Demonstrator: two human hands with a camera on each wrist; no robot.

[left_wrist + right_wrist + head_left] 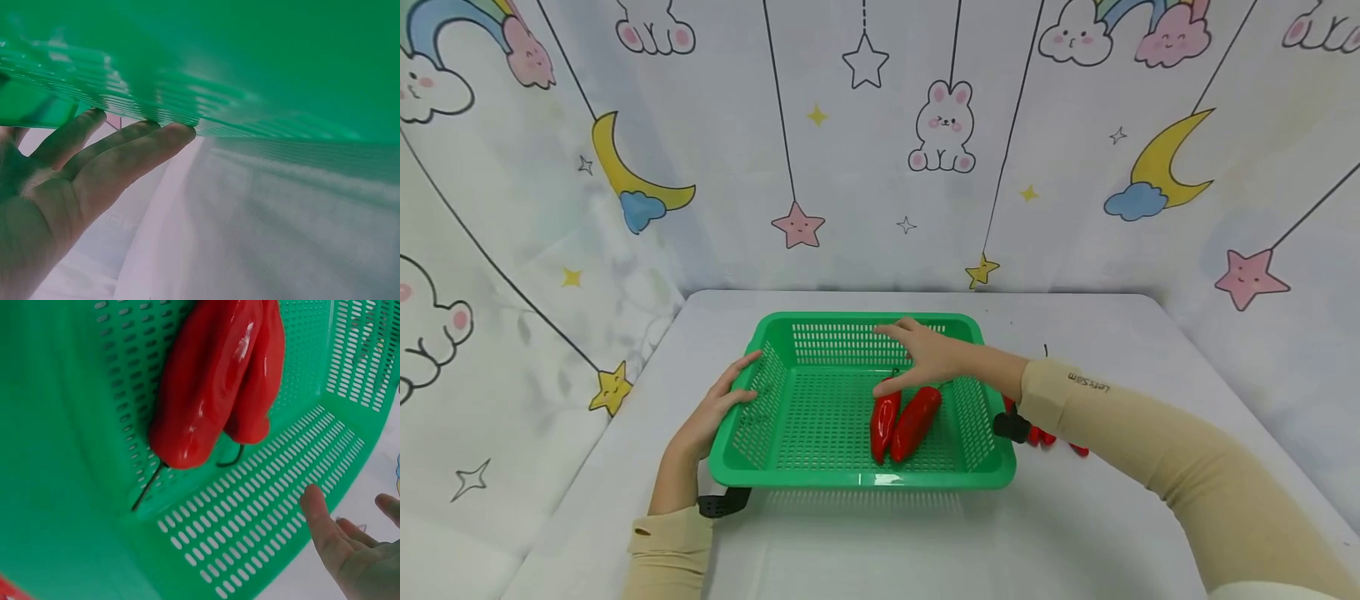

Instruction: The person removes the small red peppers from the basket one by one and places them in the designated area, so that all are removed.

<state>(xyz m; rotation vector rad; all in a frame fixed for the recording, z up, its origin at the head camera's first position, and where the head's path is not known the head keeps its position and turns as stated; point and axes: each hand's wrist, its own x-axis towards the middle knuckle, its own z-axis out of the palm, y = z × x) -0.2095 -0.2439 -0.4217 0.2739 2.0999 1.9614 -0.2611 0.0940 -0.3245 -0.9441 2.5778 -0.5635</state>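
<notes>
Two glossy red chili peppers (916,423) lie side by side in a green plastic basket (865,479), right of its middle. In the right wrist view the peppers (206,381) show their dark, thin stems. My right hand (925,354) hovers over the basket's right part, fingers spread and holding nothing. From the right wrist view, that hand (359,553) appears apart from both peppers. At the basket's left side, my left hand (711,417) touches the rim. Its fingers (134,156) extend fairly straight against the basket's outer slotted wall in the left wrist view.
More red peppers (1047,437) lie on the white tabletop (1097,517) right of the basket, partly hidden by my right wrist and sleeve. A white cloth (865,167) printed with cartoon stars, moons and rabbits hangs behind the table and along its sides.
</notes>
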